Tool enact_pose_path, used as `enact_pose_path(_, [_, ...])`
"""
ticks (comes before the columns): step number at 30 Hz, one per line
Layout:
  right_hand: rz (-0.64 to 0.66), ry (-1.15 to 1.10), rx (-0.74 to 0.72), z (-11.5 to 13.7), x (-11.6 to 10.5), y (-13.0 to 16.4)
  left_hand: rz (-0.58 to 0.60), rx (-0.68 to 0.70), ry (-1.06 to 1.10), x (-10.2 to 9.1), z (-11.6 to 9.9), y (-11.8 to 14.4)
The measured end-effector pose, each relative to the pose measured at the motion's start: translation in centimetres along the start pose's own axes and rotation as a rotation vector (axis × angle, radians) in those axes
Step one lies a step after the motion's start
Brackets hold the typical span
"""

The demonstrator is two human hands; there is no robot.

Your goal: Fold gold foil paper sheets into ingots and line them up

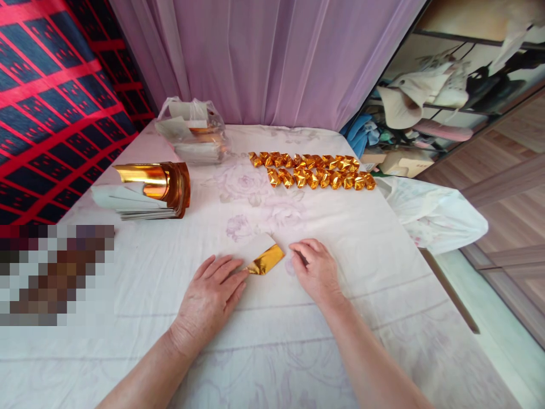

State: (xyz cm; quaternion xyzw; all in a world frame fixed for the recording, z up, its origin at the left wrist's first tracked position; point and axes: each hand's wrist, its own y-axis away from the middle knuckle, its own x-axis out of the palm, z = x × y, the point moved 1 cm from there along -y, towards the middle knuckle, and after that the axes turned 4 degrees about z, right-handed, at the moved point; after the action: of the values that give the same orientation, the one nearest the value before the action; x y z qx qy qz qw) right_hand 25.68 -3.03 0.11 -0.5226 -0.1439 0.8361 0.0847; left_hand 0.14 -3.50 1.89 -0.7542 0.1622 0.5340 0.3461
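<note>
A sheet of gold foil paper (267,260) lies partly folded on the cloth between my hands, its white side up at the back and a gold flap at the front. My left hand (217,287) rests flat with its fingers stretched, the fingertips at the paper's left corner. Just right of the paper, my right hand (315,267) is apart from it, fingers curled with thumb and index finger close together; whether anything small is between them I cannot make out. Two rows of folded gold foil pieces (313,179) stand farther back.
A stack of gold and white sheets (140,203) stands at the left, with a clear plastic bag (191,139) of more sheets behind it. Beyond the table's right edge are a white bag (443,210) and a shelf holding a cap (402,102). A purple curtain (264,62) hangs behind.
</note>
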Motion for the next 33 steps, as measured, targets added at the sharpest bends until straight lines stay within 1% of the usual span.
enact_pose_path(19, [0.013, -0.018, 0.005, 0.11, -0.15, -0.02, 0.004, -0.011, 0.055, 0.11, 0.15, 0.02])
enact_pose_path(25, [-0.009, -0.008, -0.006, 0.02, -0.13, 0.01, 0.006, -0.011, 0.074, 0.17, 0.13, 0.06])
enact_pose_path(33, [0.009, -0.014, 0.008, 0.02, -0.09, 0.03, 0.012, -0.025, 0.102, 0.03, 0.14, 0.00])
